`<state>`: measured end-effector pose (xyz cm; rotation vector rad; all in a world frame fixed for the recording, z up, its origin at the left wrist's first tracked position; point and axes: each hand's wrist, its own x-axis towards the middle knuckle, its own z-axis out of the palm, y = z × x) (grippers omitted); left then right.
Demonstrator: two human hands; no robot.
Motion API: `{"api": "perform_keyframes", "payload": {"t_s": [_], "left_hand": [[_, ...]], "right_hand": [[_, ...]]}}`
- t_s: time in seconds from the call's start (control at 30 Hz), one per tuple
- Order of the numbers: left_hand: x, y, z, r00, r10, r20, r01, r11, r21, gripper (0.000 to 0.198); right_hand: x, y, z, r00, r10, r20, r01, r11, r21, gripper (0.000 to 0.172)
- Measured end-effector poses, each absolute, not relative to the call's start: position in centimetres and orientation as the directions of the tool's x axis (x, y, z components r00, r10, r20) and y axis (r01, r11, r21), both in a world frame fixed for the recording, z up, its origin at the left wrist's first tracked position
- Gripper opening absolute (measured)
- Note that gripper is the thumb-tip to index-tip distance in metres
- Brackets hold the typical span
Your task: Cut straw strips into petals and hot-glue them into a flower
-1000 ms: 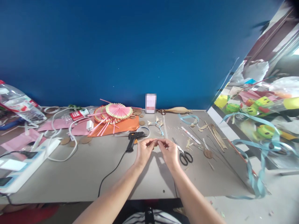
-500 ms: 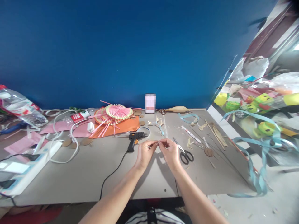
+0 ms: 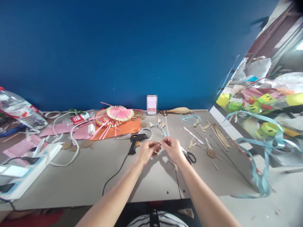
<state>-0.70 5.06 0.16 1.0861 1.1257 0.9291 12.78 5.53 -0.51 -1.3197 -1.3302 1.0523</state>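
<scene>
Pinching a thin pale strip (image 3: pixel 162 151) between thumb and forefinger of the left hand (image 3: pixel 148 151) and of the right hand (image 3: pixel 172 148), with both pairs of fingertips drawn narrow and nearly meeting. Sits right at those tips, above the table (image 3: pixel 118 179), mostly covered by them (too small to make out in full, so treat the material as a guess). Probably weighs next to nothing, bends readily, and may split if creased hard. Looks unlikely to be slippery, yet easy to drop for sheer thinness. Best held close to the tips already on it, with soft pads rather than nails and very light pressure. Note a pale scrap (image 3: pixel 175 166) below the right fingers; cannot tell whether hanging or lying. Note also a glue gun (image 3: pixel 135 143) left of the left fingers and scissors (image 3: pixel 191 157) just beyond the right ones, partly hidden.
</scene>
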Motion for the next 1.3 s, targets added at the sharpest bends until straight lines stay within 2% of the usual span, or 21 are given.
{"api": "perform_keyframes", "payload": {"t_s": [0.3,0.67,0.87,1.0,1.17,1.3], "left_hand": [[-0.5,4.9,-0.3,0.252,0.890,-0.380,-0.191,0.431,0.882,0.021],[-0.8,5.2,-0.2,0.147,0.934,-0.327,-0.147,0.347,0.926,0.022],[-0.6,5.0,-0.6,0.127,0.956,-0.265,-0.090,0.278,0.956,0.021],[-0.9,4.9,-0.3,0.183,0.948,-0.260,-0.045,0.272,0.961,0.024],[-1.4,5.1,-0.1,0.320,0.899,-0.299,-0.136,0.356,0.924,0.029],[-1.5,5.4,-0.6,0.349,0.883,-0.313,-0.167,0.388,0.906,0.025]], "right_hand": [[13.0,6.2,-1.0,-0.018,0.999,-0.043,0.073,-0.041,-0.997,0.011],[13.4,6.0,-0.2,-0.140,0.988,-0.071,0.032,-0.067,-0.997,0.023],[13.1,5.9,-1.0,-0.111,0.993,-0.030,0.099,-0.019,-0.995,0.017],[13.1,5.9,-0.8,-0.119,0.993,0.004,0.140,0.021,-0.990,0.014],[13.0,5.6,-0.3,-0.132,0.991,0.037,0.171,0.060,-0.983,0.011],[12.9,5.4,-0.2,-0.158,0.987,0.041,0.163,0.067,-0.984,0.010]]}}
